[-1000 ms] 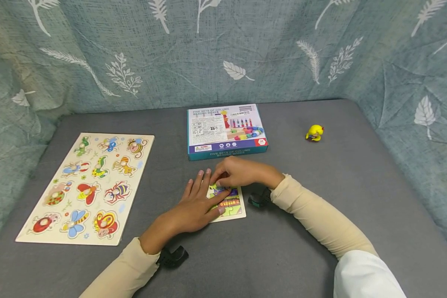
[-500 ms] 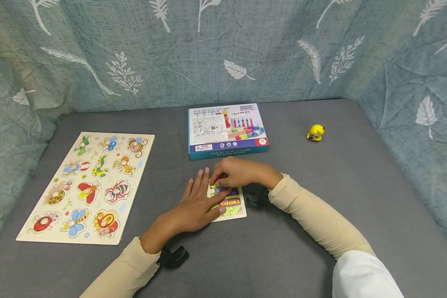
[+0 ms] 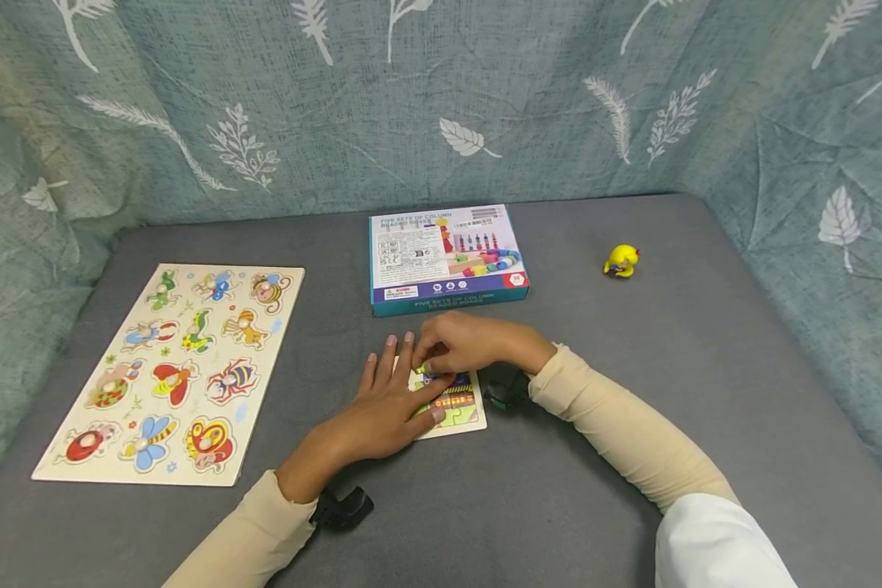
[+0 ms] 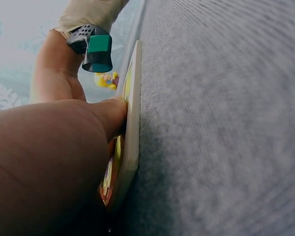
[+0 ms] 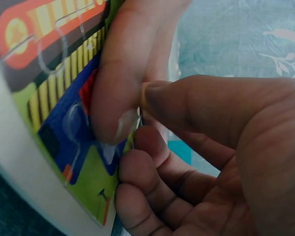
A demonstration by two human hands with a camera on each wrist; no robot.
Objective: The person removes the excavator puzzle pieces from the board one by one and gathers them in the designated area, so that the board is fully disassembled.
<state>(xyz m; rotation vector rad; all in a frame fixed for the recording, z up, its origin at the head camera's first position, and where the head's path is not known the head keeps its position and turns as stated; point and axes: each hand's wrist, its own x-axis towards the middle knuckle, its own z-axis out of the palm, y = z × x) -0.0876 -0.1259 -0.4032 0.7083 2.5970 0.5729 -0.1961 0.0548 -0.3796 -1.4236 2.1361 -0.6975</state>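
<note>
A small jigsaw puzzle (image 3: pixel 465 415) with a colourful vehicle picture lies in a pale tray on the table. Across its left part rests my left hand (image 3: pixel 382 416), fingers straight and spread, thumb and index finger on the picture. At the upper left of the puzzle, my right hand (image 3: pixel 465 341) pinches a small puzzle piece (image 5: pixel 145 96) between thumb and fingers. Only an edge of that piece shows; the fingers hide the rest. In the left wrist view, the left thumb (image 4: pixel 113 115) presses on the tray beside its raised rim (image 4: pixel 133 118).
Behind the hands lies a boxed bead set (image 3: pixel 448 260). A wooden insect peg puzzle (image 3: pixel 172 371) lies at the left, and a small yellow duck toy (image 3: pixel 621 261) stands at the back right. A patterned curtain (image 3: pixel 426 98) hangs behind the grey table (image 3: pixel 559 506).
My right fingers shift very slightly at the puzzle's upper left, and a little more of a yellow-green edge shows under the thumb. The left hand stays in place.
</note>
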